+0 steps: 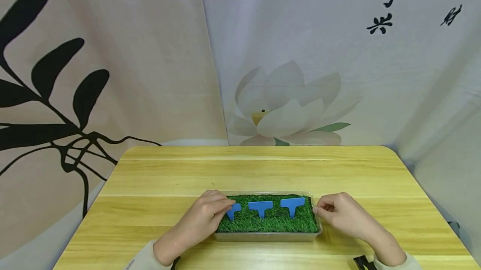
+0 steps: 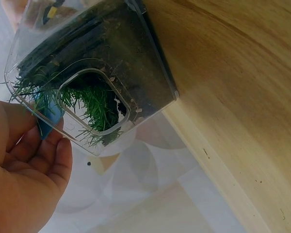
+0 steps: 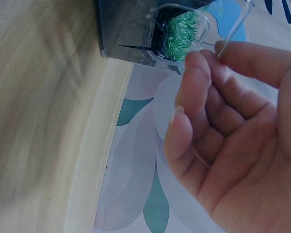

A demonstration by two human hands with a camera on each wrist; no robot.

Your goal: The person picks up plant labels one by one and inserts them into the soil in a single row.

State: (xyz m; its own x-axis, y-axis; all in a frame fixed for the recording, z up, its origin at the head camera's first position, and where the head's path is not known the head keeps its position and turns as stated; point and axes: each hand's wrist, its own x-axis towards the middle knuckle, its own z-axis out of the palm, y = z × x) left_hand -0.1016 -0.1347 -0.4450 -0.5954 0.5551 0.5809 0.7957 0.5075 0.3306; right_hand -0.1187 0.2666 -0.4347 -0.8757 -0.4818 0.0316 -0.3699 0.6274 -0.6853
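Observation:
A clear plastic box (image 1: 263,237) filled with green artificial-looking grass (image 1: 248,224) stands near the front of the table. Three blue T-shaped plant labels stick up from the grass: a left label (image 1: 235,207), a middle label (image 1: 261,206) and a right label (image 1: 292,203). With thumb and fingers my left hand (image 1: 206,213) pinches the left label, covering part of it; the left wrist view shows that label (image 2: 49,119) by the fingertips. My right hand (image 1: 342,211) pinches the rim at the box's right end, its fingers (image 3: 194,82) curled.
The light wooden table (image 1: 169,174) extends around the box on every side. Behind it hangs a pale curtain (image 1: 150,52) printed with a lotus, dark leaves and black characters. A dark strap (image 1: 363,262) shows by the right wrist.

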